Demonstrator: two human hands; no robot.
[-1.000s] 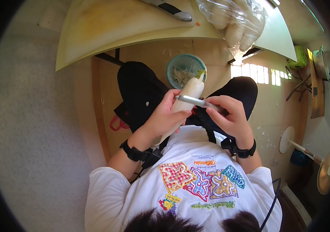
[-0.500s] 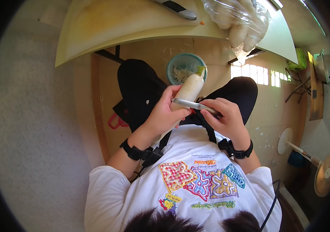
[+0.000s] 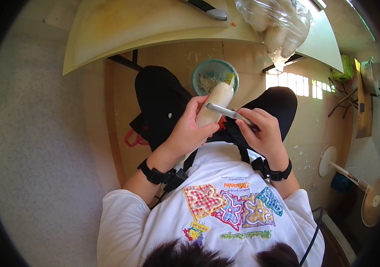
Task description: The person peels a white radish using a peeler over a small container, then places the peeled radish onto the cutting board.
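A long white radish (image 3: 220,97) with a green stub at its far end is tilted between my knees. My left hand (image 3: 192,125) is wrapped round its near part, thumb on top. In my right hand (image 3: 261,130) I grip the handle of a metal peeler (image 3: 222,110), whose head lies against the radish's upper side. Below the radish's far end stands a blue-green basin (image 3: 195,80) on the floor, with pale peelings (image 3: 208,83) in it. The radish's near end is mostly hidden by my left hand.
Ahead is a table (image 3: 154,38) bearing a knife (image 3: 205,10), a small orange scrap (image 3: 234,24) and a plastic bag of white radishes (image 3: 280,33). A fan (image 3: 375,200) stands at the right. White scraps lie on the floor, and a wall (image 3: 43,147) rises at the left.
My right hand has shifted slightly, and the peeler's head has moved a little farther up the radish, now more angled. The left hand keeps its hold on the radish.
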